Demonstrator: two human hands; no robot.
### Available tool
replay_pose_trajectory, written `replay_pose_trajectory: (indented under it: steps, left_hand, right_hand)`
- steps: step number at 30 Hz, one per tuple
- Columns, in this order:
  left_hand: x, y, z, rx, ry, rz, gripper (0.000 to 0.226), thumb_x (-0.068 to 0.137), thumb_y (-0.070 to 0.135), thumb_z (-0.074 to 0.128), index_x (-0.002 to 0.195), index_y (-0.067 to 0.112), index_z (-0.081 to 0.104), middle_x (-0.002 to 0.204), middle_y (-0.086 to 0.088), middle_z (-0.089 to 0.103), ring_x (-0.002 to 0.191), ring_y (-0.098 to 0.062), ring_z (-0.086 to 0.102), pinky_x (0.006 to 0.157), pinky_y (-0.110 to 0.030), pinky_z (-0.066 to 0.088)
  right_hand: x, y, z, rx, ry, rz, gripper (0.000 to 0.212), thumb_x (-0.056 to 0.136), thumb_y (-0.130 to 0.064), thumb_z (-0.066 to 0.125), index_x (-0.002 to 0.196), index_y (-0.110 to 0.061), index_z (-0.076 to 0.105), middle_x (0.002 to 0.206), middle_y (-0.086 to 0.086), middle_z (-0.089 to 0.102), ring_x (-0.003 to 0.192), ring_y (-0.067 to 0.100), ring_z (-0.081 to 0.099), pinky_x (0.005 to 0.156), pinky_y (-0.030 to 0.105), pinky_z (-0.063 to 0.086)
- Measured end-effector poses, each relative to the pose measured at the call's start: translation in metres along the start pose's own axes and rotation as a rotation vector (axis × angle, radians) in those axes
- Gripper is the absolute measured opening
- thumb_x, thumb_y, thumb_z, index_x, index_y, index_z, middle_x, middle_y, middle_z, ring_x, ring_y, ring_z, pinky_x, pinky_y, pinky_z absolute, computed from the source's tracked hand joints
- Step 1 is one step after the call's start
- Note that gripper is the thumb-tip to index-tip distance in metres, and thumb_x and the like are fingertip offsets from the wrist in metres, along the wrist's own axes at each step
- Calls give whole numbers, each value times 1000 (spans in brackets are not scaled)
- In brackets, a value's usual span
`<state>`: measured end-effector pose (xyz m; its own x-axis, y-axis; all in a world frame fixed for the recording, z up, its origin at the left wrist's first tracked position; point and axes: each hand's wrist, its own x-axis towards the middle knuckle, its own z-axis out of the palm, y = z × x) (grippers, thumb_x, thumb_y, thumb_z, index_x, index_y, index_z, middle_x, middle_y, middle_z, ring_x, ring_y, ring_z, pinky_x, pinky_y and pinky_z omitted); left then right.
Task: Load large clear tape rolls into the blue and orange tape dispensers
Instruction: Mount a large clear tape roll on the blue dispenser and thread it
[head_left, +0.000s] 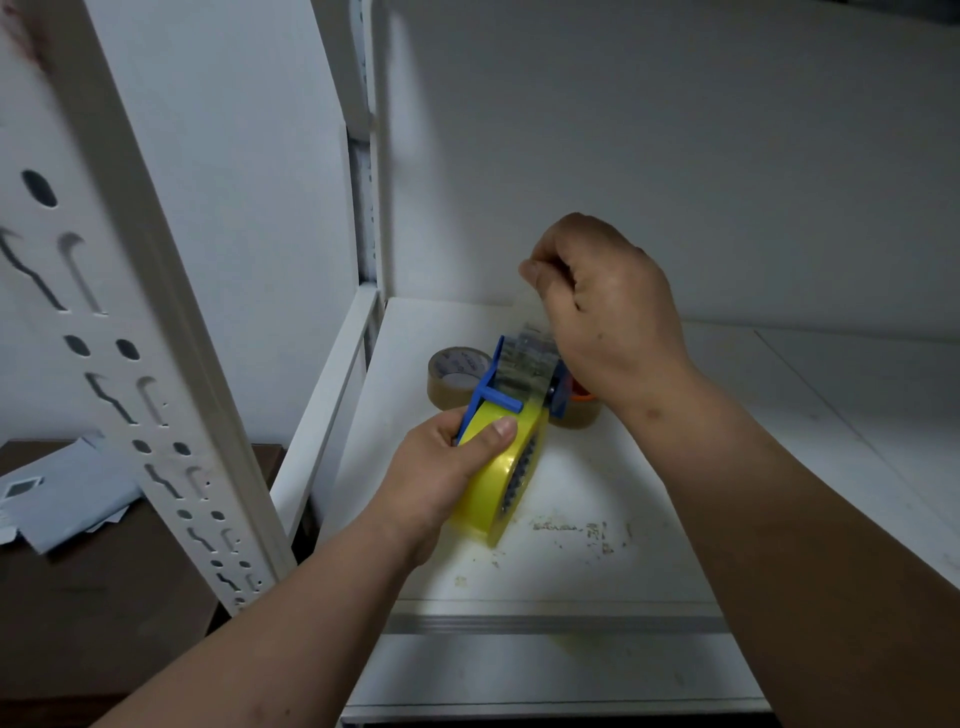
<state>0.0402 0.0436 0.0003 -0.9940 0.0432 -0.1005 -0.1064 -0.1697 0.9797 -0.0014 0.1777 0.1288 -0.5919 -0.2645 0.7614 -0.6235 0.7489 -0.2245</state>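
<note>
A single head-worn wide-angle view looks forward and down from close range onto a white shelf (597, 493); both forearms enter from the bottom edge. A perforated upright (156, 364) stands near, at left; straight lines bow toward the edges.

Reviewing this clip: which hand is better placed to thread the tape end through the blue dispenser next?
Probably the right hand: it pinches the clear tape strip above the blue dispenser. The left hand is occupied gripping the yellow roll to steady it.
</note>
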Motion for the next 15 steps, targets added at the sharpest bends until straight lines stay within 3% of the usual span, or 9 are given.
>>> replay_pose_trajectory:
  steps: [3, 8, 10, 12, 13, 15]
  left_hand:
    - [0, 2, 0, -8, 70, 20, 27, 74, 42, 78, 88, 19, 77, 80, -4, 79, 68, -15, 74, 55, -22, 55]
    - [-1, 1, 1, 26, 123, 56, 40, 61, 56, 77, 84, 23, 76, 76, 2, 78, 65, -11, 73, 52, -19, 53]
    - [-1, -2, -1, 57, 126, 49, 49, 59, 65, 76, 88, 25, 76, 82, 0, 79, 75, -18, 75, 60, -28, 59]
    - [-2, -4, -4, 46, 101, 22, 53, 66, 69, 73, 95, 25, 76, 95, -5, 78, 91, -28, 72, 79, -43, 59]
    - [-3, -4, -6, 22, 80, 2, 53, 68, 68, 68, 96, 23, 75, 101, -6, 77, 96, -29, 71, 85, -46, 57]
    - [-5, -6, -9, -28, 36, -18, 44, 69, 55, 66, 94, 20, 74, 102, -6, 76, 95, -28, 69, 82, -42, 55]
  right_hand:
    - [5, -2, -5, 34, 59, 23, 18, 89, -19, 56, 83, -2, 59, 84, 11, 63, 78, 30, 56, 70, 43, 45]
    - [11, -2, -8, 68, 22, 42, 17, 89, -20, 57, 84, -3, 58, 84, 10, 63, 77, 29, 56, 68, 45, 48]
    - [11, 0, -8, 79, 22, 61, 17, 89, -20, 57, 84, -4, 58, 83, 10, 63, 77, 28, 56, 68, 44, 48]
    - [12, 0, -8, 88, 20, 74, 16, 89, -20, 57, 84, -5, 58, 83, 9, 63, 77, 27, 56, 68, 45, 48]
    - [12, 0, -8, 92, 16, 78, 16, 89, -21, 57, 84, -5, 58, 82, 8, 62, 77, 27, 56, 68, 45, 48]
    - [13, 0, -7, 101, 10, 89, 17, 89, -22, 57, 84, -6, 57, 81, 6, 62, 76, 27, 56, 68, 46, 49]
